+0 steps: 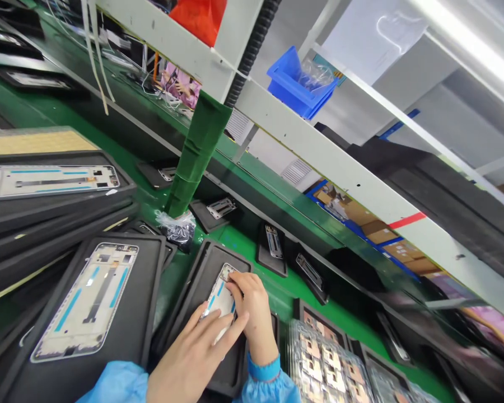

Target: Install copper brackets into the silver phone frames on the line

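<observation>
A silver phone frame [219, 295] with blue strips lies in a black tray [193, 294] in front of me. My left hand [193, 358] rests flat on the frame's near end, fingers stretched out. My right hand [254, 313] is curled over the frame's far part, fingertips pinched at its upper edge; whether they hold a small piece I cannot make out. Both wrists wear blue sleeves.
A second tray [149, 313] with a phone frame [88, 299] lies to the left, with stacked black trays [59, 224] beyond it. A clear blister tray of small copper parts [323, 358] sits at right. A green-wrapped post [195, 154], a conveyor with more trays and a blue bin [296, 84] stand behind.
</observation>
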Demonstrator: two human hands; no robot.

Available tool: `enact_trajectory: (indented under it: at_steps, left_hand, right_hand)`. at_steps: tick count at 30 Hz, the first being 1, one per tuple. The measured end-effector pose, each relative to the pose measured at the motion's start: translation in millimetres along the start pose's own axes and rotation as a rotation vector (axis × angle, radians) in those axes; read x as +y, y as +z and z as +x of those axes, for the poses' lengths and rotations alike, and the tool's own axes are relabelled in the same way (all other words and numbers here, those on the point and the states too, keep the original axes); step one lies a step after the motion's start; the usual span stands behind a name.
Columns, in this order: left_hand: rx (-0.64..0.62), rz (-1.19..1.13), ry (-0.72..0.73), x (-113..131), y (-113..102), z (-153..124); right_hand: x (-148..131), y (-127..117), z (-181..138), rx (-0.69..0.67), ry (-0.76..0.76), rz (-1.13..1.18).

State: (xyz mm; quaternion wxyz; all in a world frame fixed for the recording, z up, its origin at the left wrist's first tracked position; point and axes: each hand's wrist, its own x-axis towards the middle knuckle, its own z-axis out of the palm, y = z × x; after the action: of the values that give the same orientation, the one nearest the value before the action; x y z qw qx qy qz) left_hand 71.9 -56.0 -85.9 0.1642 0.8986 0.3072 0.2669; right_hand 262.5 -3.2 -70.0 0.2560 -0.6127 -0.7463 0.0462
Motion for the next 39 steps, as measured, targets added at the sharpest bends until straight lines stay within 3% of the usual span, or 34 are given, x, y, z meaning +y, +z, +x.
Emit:
enact_trajectory:
  at_steps: [11, 18, 21, 23, 26, 30, 33, 36, 39]
  left_hand:
    - [0.031, 0.003, -0.028, -2.6, 4.7, -1.5]
    - [0.069, -0.081, -0.082, -0.6, 5.1, -2.5]
    - [0.078, -0.067, -0.158, -6.1, -4.3, -2.8]
    - [0.044, 0.011, -0.304, -13.1, -17.0, -3.3]
    - [-0.026, 0.136, -0.537, -23.5, -36.1, -5.1]
    - [-0.075, 0.146, -0.576, -26.7, -45.2, -5.1]
    - [-0.085, 0.128, -0.618, -21.6, -46.8, -0.8]
    - [-0.062, 0.087, -0.68, -18.5, -50.7, 2.4]
    - [0.044, -0.074, -0.714, -28.9, -54.1, -0.5]
  right_hand:
    - [13.3, 11.2, -4.1, -0.033, -0.037, -0.135]
    - [-4.4, 9.6, -6.7, -0.118, -0.036, -0.139]
    - [-10.4, -1.7, -11.7, -0.128, -0.035, -0.106]
    - [-6.3, -15.8, -15.0, -0.117, -0.02, -0.074]
    - [12.2, -43.9, -17.0, -0.033, 0.085, -0.038]
    - [47.5, -65.8, 1.9, 0.016, 0.346, 0.009]
    - [69.5, -53.8, 39.3, -0.084, 0.53, 0.096]
    - [80.5, -26.3, 84.7, -0.172, 0.693, 0.21]
    - [82.8, 3.6, 124.6, -0.216, 0.821, 0.287]
